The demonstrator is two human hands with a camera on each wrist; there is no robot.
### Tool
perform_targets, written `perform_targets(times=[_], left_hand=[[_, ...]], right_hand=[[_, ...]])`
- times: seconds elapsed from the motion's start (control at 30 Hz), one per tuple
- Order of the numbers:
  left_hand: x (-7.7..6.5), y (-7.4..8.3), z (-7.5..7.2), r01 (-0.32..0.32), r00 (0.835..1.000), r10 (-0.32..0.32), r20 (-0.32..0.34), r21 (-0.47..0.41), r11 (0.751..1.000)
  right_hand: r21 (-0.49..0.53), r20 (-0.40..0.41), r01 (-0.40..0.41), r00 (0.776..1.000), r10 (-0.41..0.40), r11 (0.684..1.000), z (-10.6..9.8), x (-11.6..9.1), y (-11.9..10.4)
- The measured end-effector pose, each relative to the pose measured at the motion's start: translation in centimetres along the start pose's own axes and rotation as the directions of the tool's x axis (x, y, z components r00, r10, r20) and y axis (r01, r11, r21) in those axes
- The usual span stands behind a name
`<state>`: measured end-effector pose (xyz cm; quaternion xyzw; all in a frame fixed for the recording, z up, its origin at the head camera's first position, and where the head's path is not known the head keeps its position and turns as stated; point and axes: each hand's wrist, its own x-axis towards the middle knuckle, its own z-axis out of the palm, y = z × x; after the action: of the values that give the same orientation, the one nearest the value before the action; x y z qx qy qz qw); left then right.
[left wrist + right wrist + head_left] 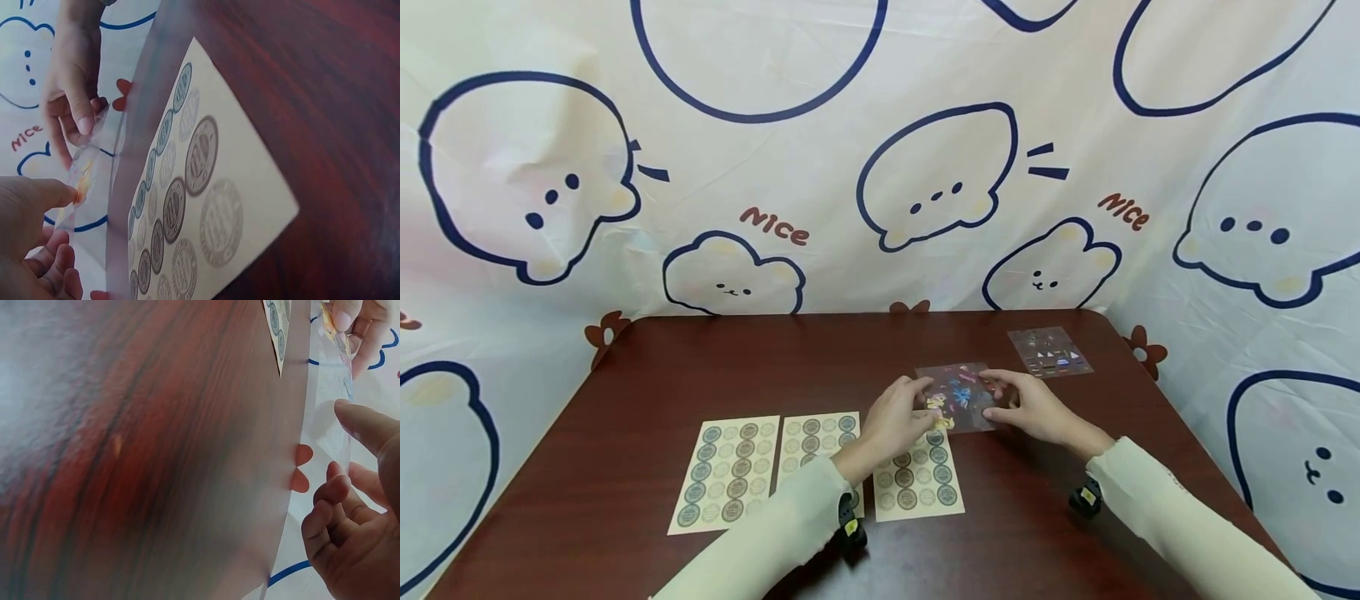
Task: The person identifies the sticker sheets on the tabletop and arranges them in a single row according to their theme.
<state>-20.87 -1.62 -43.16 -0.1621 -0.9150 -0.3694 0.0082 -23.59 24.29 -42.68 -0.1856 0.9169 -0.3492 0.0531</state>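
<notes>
Between both hands is a clear plastic sticker sheet [961,397] with yellow, blue and pink figures, raised above the table. My left hand [895,417] pinches its left edge between thumb and fingers. At the opposite edge, my right hand [1036,408] pinches it the same way. Seen from the left wrist, the thumb of the left hand [31,219] lies over an orange-yellow figure on the sheet [83,178]. In the right wrist view the right hand [362,519] has its thumb on one face and fingers behind.
Three cream sheets of round stamp-like stickers lie in a row: a left one [724,475], a middle one [793,450] and a right one [917,483] partly below the left hand. Another clear sticker sheet [1049,352] lies at the far right of the dark wooden table [820,367]. A printed cloth [835,183] hangs behind.
</notes>
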Motion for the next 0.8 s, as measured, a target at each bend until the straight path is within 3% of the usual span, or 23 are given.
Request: perform_targets(times=[0.37,0.8], left_hand=[[-0.5,0.9,1.0,-0.027,1.000,0.027,0.003,0.033,0.999],[-1.4,2.2,2.6,-0.037,0.999,0.036,0.014,0.091,0.995]], right_hand=[[-0.023,-0.022,-0.002,1.000,0.001,1.000,-0.7,-1.3,0.7],[-0.022,-0.046,0.006,0.999,-0.007,1.000,-0.1,-3.9,2.0]])
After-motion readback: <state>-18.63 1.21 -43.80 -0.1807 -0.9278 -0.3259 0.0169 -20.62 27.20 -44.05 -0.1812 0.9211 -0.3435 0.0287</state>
